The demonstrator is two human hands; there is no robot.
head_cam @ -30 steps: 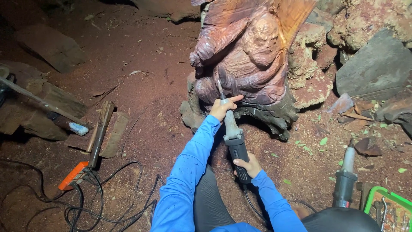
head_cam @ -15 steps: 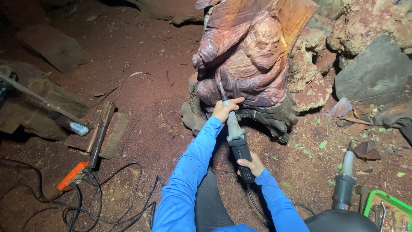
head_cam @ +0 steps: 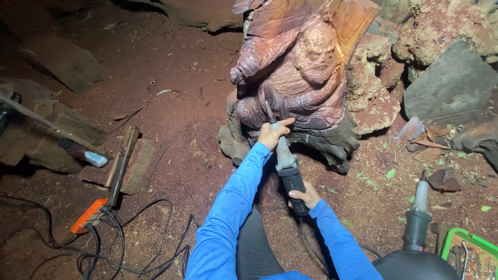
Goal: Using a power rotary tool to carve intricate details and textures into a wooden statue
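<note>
Die grinder [head_cam: 287,171]: grey-and-black handheld power tool, centre of view, angled with its bit at 11 o'clock, tip against the lower front of the wood carving [head_cam: 301,72]. Cord trailing from the rear end toward 6 o'clock.

Right hand [head_cam: 305,197]: closed around the black rear grip, fingers wrapped, blue sleeve.

Left hand [head_cam: 272,135]: curled around the grey nose of the tool, index finger extended toward 2 o'clock, just beside the carving's base; blue sleeve.

Second power tool [head_cam: 417,218]: grey and black, upright, at 4 o'clock, well apart from both hands.

Green tray [head_cam: 454,241]: at 4 o'clock, far corner of view, partly cut off.

Orange-handled tool [head_cam: 89,215]: at 8 o'clock, among tangled black cables [head_cam: 129,249].

Wooden offcuts [head_cam: 129,166]: at 9 o'clock on reddish sawdust-covered ground.

Wood carving: reddish-brown figure on a rough stump base, at 12 o'clock, lit from the front.

Dark slabs [head_cam: 451,88]: at 2 o'clock, beyond the carving.
</note>
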